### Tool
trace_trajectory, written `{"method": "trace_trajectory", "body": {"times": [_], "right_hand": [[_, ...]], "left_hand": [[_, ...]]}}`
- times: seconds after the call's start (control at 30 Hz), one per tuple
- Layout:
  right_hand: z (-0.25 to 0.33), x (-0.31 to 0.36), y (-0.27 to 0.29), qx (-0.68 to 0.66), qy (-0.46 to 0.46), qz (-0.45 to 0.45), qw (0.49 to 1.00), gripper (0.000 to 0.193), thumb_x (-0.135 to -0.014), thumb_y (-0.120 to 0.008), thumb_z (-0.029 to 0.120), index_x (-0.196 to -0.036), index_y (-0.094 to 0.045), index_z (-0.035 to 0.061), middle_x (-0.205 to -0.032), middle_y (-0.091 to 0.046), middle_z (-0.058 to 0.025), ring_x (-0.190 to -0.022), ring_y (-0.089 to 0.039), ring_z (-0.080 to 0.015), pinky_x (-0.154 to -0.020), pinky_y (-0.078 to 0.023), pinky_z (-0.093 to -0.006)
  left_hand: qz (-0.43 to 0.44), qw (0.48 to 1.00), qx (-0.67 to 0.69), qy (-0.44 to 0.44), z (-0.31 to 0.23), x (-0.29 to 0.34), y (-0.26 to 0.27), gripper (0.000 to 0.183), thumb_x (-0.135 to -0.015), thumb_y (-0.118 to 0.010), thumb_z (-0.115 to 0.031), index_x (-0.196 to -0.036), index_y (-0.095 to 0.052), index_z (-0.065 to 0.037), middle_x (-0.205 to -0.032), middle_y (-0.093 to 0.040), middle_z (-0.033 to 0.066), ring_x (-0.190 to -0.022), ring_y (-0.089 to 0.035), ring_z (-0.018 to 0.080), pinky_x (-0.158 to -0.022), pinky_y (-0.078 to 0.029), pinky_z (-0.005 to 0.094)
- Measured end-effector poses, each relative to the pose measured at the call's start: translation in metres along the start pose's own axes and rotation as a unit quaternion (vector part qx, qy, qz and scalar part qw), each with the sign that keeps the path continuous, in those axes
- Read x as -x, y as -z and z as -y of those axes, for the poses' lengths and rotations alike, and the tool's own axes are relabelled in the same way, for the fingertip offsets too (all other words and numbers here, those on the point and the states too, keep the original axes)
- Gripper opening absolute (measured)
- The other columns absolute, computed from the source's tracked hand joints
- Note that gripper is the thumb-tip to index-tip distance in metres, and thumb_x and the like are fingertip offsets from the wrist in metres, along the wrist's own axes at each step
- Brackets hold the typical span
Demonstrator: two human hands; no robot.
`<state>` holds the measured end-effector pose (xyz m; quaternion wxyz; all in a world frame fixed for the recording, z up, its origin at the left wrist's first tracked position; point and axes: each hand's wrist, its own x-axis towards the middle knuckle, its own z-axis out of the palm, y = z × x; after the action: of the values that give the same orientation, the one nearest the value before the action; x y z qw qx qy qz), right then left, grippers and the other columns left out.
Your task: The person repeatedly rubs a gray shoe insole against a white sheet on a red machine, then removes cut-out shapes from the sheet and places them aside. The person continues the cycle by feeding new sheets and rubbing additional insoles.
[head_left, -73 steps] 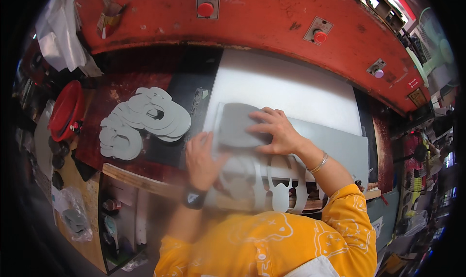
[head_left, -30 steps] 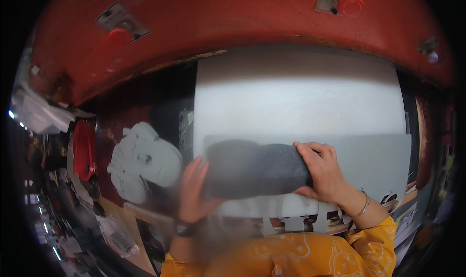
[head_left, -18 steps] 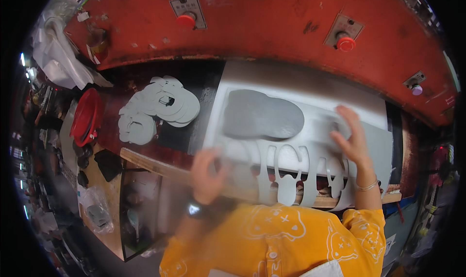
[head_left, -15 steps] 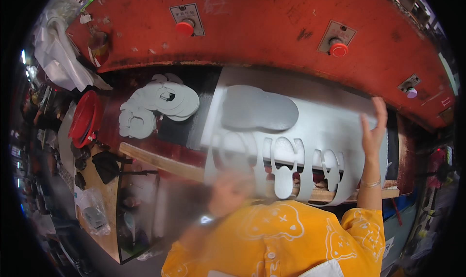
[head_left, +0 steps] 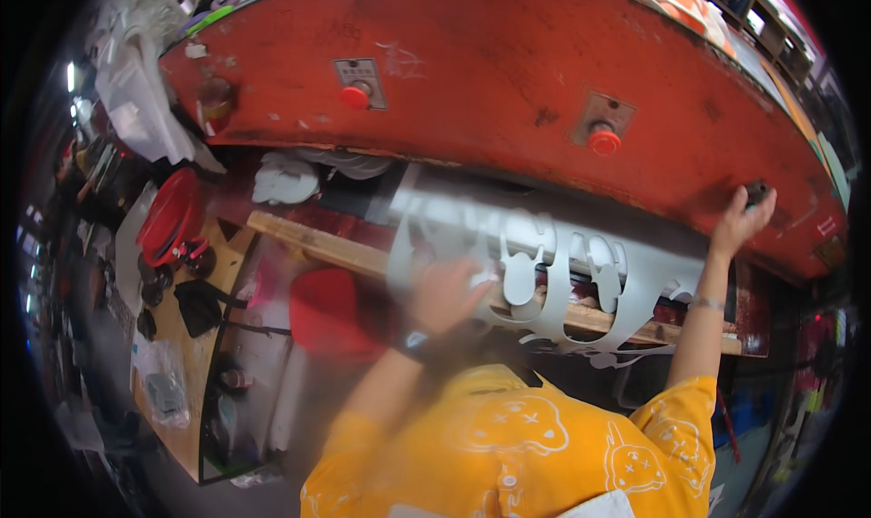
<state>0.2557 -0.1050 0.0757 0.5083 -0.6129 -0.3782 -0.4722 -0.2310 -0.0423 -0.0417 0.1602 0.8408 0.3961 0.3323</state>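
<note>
Resting right hand (head_left: 739, 220) at dark knob (head_left: 757, 190) on red machine (head_left: 472, 64), left hand (head_left: 445, 296) blurred near cut-out sheet (head_left: 646, 280), both grips unclear

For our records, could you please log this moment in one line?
left hand: blurred, by cut-out pale grey sheet | right hand: at red metal machine front | pale grey flat pieces: left

Red basin (head_left: 168, 214): at the far end of the small wooden desk (head_left: 192, 364)
Clear bag (head_left: 163, 393): crumpled, near the left edge
Black piece (head_left: 198, 307): kind unclear, at the right edge
</note>
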Motion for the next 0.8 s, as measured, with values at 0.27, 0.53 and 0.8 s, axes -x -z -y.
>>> {"method": "trace_trajectory", "body": {"times": [0.27,0.53,0.8], "right_hand": [[-0.078,0.102,0.134,0.045,-0.229,0.248,0.94,0.052,-0.097,-0.051,0.03,-0.136,-0.039,-0.0035,-0.134,-0.047,-0.0217,-0.122,-0.048,-0.0298,-0.104,-0.036,-0.0371],[-0.061,0.133,0.199,0.005,-0.206,0.462,0.863,0.036,-0.098,-0.046,0.025,-0.085,-0.059,-0.0056,-0.075,-0.058,-0.021,-0.072,-0.057,-0.0325,-0.068,-0.043,-0.0408],[-0.03,0.116,0.206,0.024,-0.235,0.499,0.834,0.037,-0.095,-0.053,0.031,-0.103,-0.061,-0.0048,-0.097,-0.063,-0.0243,-0.093,-0.06,-0.0382,-0.083,-0.044,-0.0408]], "left_hand": [[-0.028,0.999,0.029,0.024,0.0,-0.011,-0.009,0.03,-0.08,-0.07,-0.036,-0.09,-0.065,-0.008,-0.089,-0.067,0.0109,-0.088,-0.061,0.0314,-0.079,-0.044,0.041],[-0.013,0.999,0.041,0.024,0.002,-0.009,-0.005,0.026,-0.08,-0.07,-0.026,-0.096,-0.062,-0.008,-0.094,-0.066,0.01,-0.093,-0.061,0.0303,-0.084,-0.044,0.0399],[0.01,0.998,0.065,0.008,0.003,-0.014,-0.006,0.026,-0.079,-0.07,-0.019,-0.097,-0.058,-0.005,-0.089,-0.064,0.0109,-0.083,-0.061,0.0296,-0.077,-0.046,0.0397]]}}
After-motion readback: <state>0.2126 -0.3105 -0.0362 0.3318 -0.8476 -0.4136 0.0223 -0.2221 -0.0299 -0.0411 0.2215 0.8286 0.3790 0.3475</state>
